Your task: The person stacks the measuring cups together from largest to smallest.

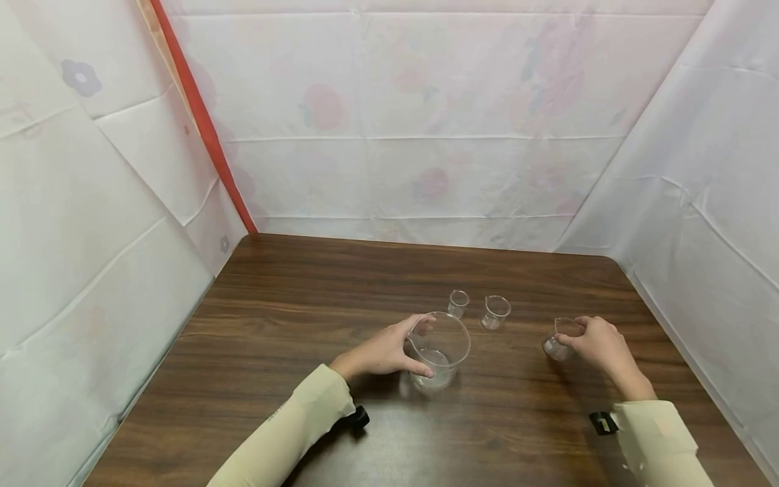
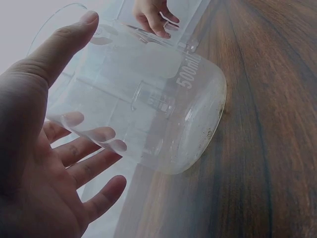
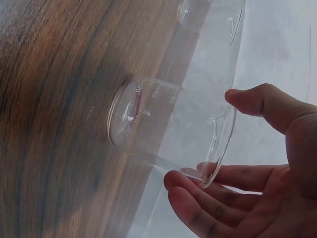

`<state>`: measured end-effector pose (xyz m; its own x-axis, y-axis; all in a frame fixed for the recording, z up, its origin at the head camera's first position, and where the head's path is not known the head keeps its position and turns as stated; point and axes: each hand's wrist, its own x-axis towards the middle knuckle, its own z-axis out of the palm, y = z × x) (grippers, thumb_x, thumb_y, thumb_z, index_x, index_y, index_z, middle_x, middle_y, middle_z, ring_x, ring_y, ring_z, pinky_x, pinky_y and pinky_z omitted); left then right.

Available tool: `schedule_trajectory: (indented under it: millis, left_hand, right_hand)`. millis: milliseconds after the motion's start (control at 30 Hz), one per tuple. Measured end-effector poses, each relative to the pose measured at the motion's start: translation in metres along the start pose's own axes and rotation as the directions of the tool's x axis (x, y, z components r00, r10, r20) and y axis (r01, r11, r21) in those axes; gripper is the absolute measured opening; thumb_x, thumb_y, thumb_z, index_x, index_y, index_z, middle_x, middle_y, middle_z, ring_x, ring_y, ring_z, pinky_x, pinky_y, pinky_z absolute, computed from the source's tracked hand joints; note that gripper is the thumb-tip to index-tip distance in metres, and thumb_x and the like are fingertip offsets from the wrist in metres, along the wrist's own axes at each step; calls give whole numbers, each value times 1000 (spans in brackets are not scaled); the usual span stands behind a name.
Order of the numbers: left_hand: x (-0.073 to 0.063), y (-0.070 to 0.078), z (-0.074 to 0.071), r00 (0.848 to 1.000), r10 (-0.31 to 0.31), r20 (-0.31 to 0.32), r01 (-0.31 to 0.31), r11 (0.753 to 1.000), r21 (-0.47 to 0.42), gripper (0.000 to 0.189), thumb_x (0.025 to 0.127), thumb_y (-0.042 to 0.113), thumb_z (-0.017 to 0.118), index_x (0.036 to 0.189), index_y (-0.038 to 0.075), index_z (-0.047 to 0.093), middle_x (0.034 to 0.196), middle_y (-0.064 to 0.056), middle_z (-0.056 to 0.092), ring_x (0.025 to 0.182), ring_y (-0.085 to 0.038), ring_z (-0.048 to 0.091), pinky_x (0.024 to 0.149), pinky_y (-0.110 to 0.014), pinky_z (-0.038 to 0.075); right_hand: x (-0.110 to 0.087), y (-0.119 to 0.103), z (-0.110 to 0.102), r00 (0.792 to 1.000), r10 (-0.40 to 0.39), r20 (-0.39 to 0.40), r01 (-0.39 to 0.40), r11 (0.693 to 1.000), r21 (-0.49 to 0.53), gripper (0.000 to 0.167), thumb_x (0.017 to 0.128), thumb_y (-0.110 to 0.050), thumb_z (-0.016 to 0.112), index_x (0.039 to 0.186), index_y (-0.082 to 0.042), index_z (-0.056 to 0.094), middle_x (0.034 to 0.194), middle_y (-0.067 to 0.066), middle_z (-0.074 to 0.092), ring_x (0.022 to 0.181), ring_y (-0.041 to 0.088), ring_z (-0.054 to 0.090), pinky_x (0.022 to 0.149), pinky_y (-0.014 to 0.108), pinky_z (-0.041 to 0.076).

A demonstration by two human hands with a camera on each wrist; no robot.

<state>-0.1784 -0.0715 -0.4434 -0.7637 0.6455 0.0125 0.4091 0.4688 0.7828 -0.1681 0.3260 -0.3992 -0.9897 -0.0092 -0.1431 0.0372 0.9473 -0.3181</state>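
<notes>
Large beaker (image 1: 444,353) near the desk's (image 1: 292,291) middle is clasped round its wall by the left hand (image 1: 389,348); at its three o'clock, the right hand (image 1: 599,343) pinches a smaller beaker (image 1: 554,349) by the rim. Both likely handle stiff, slippery and fragile, safest held around the wall.

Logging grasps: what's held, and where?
Right hand: small clear cylindrical glass beaker, pinched at rim. Left hand: large clear cylindrical glass beaker, around side wall.
</notes>
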Motion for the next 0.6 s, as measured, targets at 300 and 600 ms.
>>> schedule_trajectory:
  millis: [300, 600]
  left_hand:
    - [0, 0, -1, 1000, -5, 8, 5, 1000, -8, 94, 73, 50, 82, 149, 23, 34, 145, -2, 52, 133, -13, 48, 107, -42, 42]
    - [0, 2, -1, 1000, -6, 11, 6, 1000, -12, 93, 73, 47, 83, 148, 21, 34, 145, -2, 52, 133, -14, 48, 107, -42, 42]
  right_hand:
    - [2, 2, 3, 1000, 0, -22, 0, 1000, 11, 72, 91, -39, 65, 128, 20, 48, 120, 40, 56, 108, 57, 52, 85, 64, 44]
    - [2, 2, 4, 999, -4, -43, 5, 1000, 16, 72, 90, -39, 66, 127, 19, 49, 118, 39, 58, 107, 57, 52, 84, 64, 44]
